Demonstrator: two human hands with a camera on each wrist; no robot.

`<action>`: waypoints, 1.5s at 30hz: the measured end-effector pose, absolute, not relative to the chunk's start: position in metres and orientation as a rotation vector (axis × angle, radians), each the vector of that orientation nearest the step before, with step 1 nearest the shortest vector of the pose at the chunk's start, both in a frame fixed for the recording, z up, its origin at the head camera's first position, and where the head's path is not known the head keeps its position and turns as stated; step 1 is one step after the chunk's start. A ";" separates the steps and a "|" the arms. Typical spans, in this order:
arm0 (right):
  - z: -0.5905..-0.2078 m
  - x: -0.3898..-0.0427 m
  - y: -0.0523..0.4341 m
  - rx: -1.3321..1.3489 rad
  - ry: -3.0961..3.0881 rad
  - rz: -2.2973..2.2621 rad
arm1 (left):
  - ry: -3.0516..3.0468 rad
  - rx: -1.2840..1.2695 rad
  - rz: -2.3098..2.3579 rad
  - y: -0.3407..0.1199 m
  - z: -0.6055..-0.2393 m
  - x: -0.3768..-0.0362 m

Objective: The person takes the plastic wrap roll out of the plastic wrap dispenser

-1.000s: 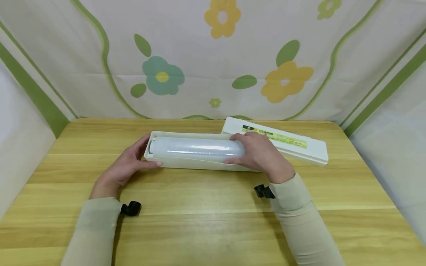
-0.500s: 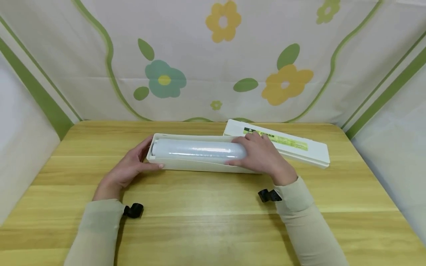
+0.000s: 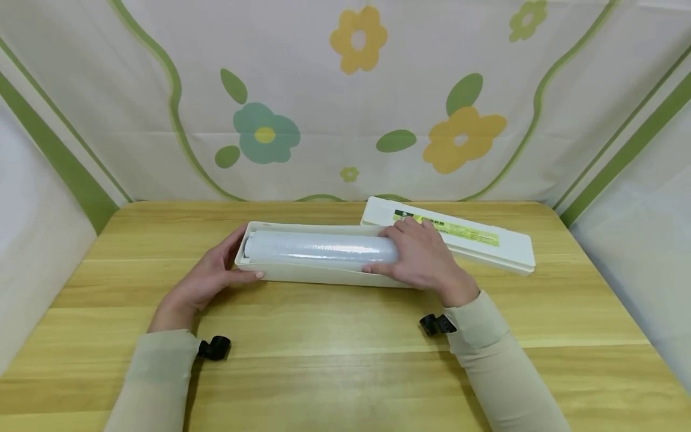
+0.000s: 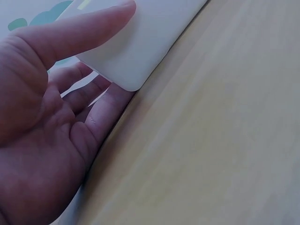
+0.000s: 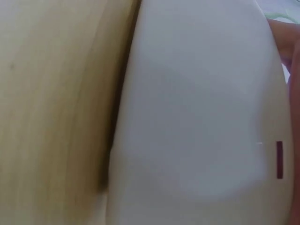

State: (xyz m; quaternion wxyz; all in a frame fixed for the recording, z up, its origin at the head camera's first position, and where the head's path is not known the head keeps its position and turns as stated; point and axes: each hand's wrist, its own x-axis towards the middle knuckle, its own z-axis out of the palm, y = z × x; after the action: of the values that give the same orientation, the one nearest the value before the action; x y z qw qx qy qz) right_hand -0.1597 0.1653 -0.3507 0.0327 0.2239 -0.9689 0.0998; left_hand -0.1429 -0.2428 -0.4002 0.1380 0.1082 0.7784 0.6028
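A long white tray (image 3: 308, 273) lies across the wooden table (image 3: 335, 360), with a roll of clear cling film (image 3: 318, 247) in it. My left hand (image 3: 207, 276) grips the tray's left end, thumb along the front wall and fingers behind; the left wrist view shows the thumb (image 4: 79, 33) on the tray's corner (image 4: 136, 42). My right hand (image 3: 423, 258) curls over the right end of the roll, thumb in front. The right wrist view is filled by the tray's white wall (image 5: 197, 122).
The tray's white lid (image 3: 459, 237) with a green and yellow label lies at an angle behind my right hand. Flowered cloth walls (image 3: 345, 102) close off the back and both sides of the table.
The roll has sunk lower into the tray under my right hand. Both hands have hardly moved; the view has shifted slightly.
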 end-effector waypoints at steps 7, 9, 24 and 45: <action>-0.352 -0.157 0.165 0.709 -2.926 0.357 | 2.276 0.292 1.717 -0.244 -0.399 -0.142; -0.353 -0.156 0.166 0.706 -2.916 0.383 | 2.279 0.279 1.710 -0.244 -0.400 -0.142; -0.357 -0.158 0.169 0.784 -2.524 0.289 | 2.279 0.279 1.703 -0.246 -0.401 -0.142; -0.349 -0.163 0.170 0.838 -2.140 0.216 | 2.264 0.301 1.733 -0.245 -0.402 -0.143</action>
State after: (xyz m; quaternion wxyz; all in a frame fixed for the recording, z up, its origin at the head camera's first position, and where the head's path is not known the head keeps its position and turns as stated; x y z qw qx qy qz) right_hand -0.1632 0.1701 -0.3491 0.4048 0.3321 -0.8477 0.0856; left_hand -0.1433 -0.2454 -0.4017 0.1366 0.1040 0.7823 0.5988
